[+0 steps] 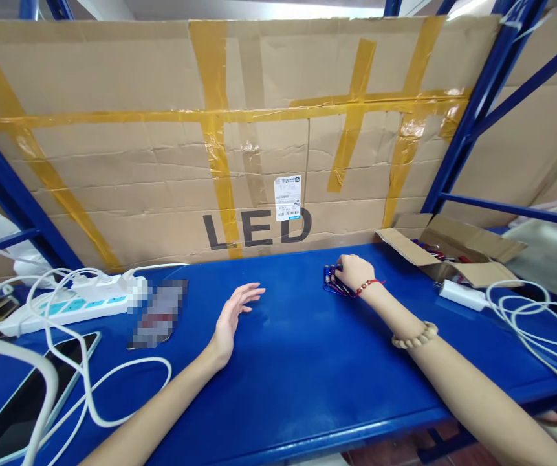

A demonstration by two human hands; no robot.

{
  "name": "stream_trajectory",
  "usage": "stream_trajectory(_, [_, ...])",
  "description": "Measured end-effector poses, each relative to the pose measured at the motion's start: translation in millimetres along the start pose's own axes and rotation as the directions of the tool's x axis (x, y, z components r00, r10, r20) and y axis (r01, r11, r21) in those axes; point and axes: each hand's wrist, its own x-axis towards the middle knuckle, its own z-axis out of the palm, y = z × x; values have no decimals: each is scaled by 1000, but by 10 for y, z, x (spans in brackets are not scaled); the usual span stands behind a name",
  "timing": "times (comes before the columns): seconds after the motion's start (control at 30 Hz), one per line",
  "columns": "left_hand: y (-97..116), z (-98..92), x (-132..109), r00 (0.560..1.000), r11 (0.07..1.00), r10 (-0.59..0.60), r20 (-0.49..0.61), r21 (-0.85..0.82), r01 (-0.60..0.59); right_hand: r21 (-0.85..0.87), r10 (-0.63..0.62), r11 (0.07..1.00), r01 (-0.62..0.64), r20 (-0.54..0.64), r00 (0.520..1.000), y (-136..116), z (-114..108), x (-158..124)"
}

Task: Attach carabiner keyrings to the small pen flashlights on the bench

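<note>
My left hand (pixel 233 320) hovers over the blue tabletop with its fingers stretched out and apart, holding nothing. Further right, my right hand (pixel 354 272) is closed, its fingers bent down at the near end of a row of small shiny carabiner-like pieces (pixel 329 277) in blue and purple. These lie side by side on the table, partly covered by the hand. Their exact kind is too small to make out. Bead bracelets circle my right wrist and forearm.
An open cardboard box (pixel 484 264) with small coloured pieces stands at back right, near a white charger (pixel 462 296) and coiled cable. At left are a power strip (pixel 88 301), a tablet (pixel 40 401), a blurred-out flat object (pixel 159 315) and loose cables. A cardboard sheet (pixel 152 175) backs the blue table (pixel 288 395).
</note>
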Motion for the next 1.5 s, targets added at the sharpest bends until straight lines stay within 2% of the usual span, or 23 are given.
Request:
stream_trajectory(0.1, [22,12,3,1000,1000,-8,-7,9,8,8,-2,1000,2,48,999,-24,23,-6])
stream_trajectory(0.2, [29,18,7,1000,1000,-8,-10,17,8,14,-9,1000,9,48,999,-15,1,-2])
stream_trajectory(0.3, [36,24,2,1000,999,0,-18,45,1,32,-56,998,57,-3,998,-24,-78,-16])
stream_trajectory(0.4, [59,46,-15,999,991,36,-21,129,-33,118,-217,965,233,-132,967,-115,-145,-100])
stream_trajectory(0.43, [67,57,-23,999,987,50,-22,153,-46,186,-313,916,356,-225,923,-167,-149,-152])
stream_trajectory(0.47, [73,69,-30,998,985,57,-18,166,-53,249,-417,830,498,-317,852,-228,-143,-216])
stream_trajectory(0.53, [73,93,-42,999,983,46,4,176,-46,313,-622,593,742,-407,669,-363,-102,-371])
stream_trajectory(0.63, [48,114,-52,998,972,18,62,232,-32,284,-785,315,906,-458,417,-542,-6,-608])
stream_trajectory(0.67, [38,115,-55,997,962,18,78,272,-38,270,-799,269,925,-473,371,-583,23,-668])
stream_trajectory(0.73, [25,107,-59,996,926,41,76,372,-67,259,-796,226,939,-506,331,-631,66,-745])
stream_trajectory(0.83, [27,83,-55,996,869,79,32,488,-84,286,-755,197,938,-566,332,-635,93,-768])
stream_trajectory(0.93, [44,72,-41,996,866,79,48,492,-92,303,-723,238,923,-580,376,-618,105,-758])
stream_trajectory(1.0, [57,77,-33,995,880,74,64,465,-95,322,-717,295,900,-548,431,-616,113,-765])
stream_trajectory(1.13, [74,92,-33,994,890,100,43,442,-109,485,-696,379,789,-413,588,-639,90,-804])
stream_trajectory(1.2, [72,96,-37,993,888,109,49,444,-120,574,-712,386,722,-312,629,-656,53,-823])
stream_trajectory(1.33, [62,97,-48,993,866,107,57,485,-121,673,-756,385,631,-162,634,-686,-22,-836])
stream_trajectory(1.43, [53,80,-54,992,860,118,46,495,-125,668,-751,411,621,-137,646,-695,-47,-827])
stream_trajectory(1.5, [36,57,-49,991,894,133,30,429,-133,654,-744,427,625,-139,653,-695,-46,-814])
